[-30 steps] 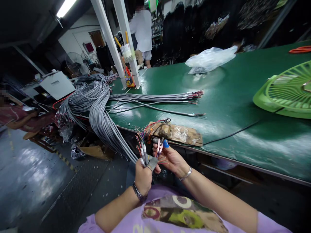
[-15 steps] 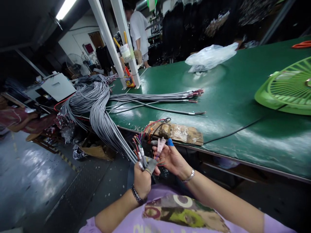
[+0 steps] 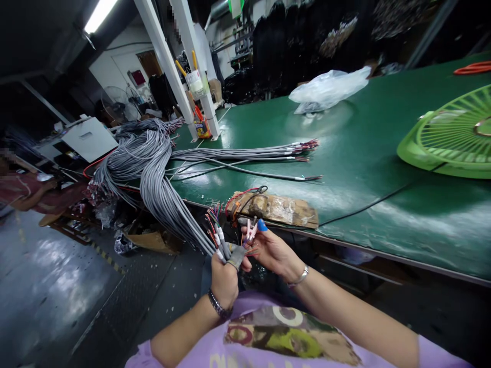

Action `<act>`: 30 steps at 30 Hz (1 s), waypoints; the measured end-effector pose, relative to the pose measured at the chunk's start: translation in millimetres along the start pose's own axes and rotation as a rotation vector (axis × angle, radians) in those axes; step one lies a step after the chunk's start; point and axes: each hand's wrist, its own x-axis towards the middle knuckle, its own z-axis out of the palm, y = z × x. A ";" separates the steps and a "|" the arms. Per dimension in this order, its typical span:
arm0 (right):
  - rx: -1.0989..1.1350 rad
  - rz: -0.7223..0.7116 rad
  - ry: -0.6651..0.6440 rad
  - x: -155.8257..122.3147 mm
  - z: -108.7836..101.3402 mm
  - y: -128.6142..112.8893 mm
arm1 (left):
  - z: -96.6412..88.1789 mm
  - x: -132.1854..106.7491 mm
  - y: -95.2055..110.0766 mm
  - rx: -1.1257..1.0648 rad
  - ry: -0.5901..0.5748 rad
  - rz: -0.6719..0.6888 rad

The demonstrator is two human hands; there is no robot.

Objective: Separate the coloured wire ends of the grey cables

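left hand: fingers closed round grey cables | right hand: fingers pinching a pink clip (blue cover on one fingertip) | cable ends: near desk edge, by wooden block

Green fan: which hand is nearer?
Right. The right hand, holding a pink tool, is below and left of the fan in the picture; the left hand, gripping gray cables, is farther left and slightly lower.
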 end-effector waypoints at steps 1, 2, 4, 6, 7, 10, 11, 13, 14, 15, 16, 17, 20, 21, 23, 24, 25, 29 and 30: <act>0.008 0.014 -0.009 1.1 -1.0 0.3 | 0.7 1.1 -0.4 -0.001 0.003 -0.006; 0.013 0.024 -0.013 2.2 -2.0 0.6 | 1.3 2.0 -1.1 0.000 0.005 -0.012; 0.023 0.027 0.000 4.2 -3.4 1.2 | 1.9 3.0 -2.9 0.005 0.006 -0.022; 0.030 0.021 0.029 5.5 -3.6 1.7 | 2.2 2.8 -4.7 0.005 0.007 -0.026; 0.031 0.019 0.037 5.9 -3.3 2.1 | 2.3 2.4 -5.6 0.003 0.008 -0.029; 0.022 0.028 0.032 6.1 -2.1 3.2 | 2.3 1.2 -7.6 -0.001 0.004 -0.040; 0.018 0.031 0.027 6.0 -1.8 3.6 | 2.2 1.1 -8.0 -0.001 0.000 -0.046; 0.017 0.028 0.018 5.8 -1.8 4.1 | 2.1 1.1 -8.3 0.004 -0.006 -0.058; 0.016 0.026 0.012 5.7 -1.9 4.4 | 2.0 1.2 -8.2 0.007 -0.010 -0.063; 0.014 0.025 0.005 5.5 -2.1 4.5 | 1.9 1.4 -8.0 0.010 -0.013 -0.066; 0.013 0.026 -0.003 5.4 -2.2 4.7 | 1.9 1.5 -7.7 0.009 -0.012 -0.068; 0.014 0.028 -0.010 5.2 -2.4 4.9 | 1.8 1.5 -7.3 0.006 -0.008 -0.068; 0.025 0.038 -0.041 4.8 -2.6 6.5 | 1.5 0.8 -6.1 -0.008 0.010 -0.049; 0.029 0.037 -0.058 4.7 -2.8 7.4 | 1.4 0.2 -5.8 -0.010 0.015 -0.036; 0.031 0.030 -0.107 4.7 -3.4 9.5 | 1.3 -1.1 -5.7 -0.009 0.016 -0.010; 0.031 0.024 -0.135 4.7 -3.8 10.5 | 1.2 -1.7 -5.9 -0.011 0.017 0.000; 0.032 0.016 -0.159 4.6 -4.2 11.3 | 1.2 -2.1 -6.4 -0.014 0.017 0.009; 0.075 -0.050 -0.139 2.7 -5.0 11.4 | 0.1 -2.1 -9.8 -0.018 0.004 0.018; 0.090 -0.059 -0.116 1.7 -5.1 10.7 | -0.5 -2.0 -10.7 -0.018 0.004 0.015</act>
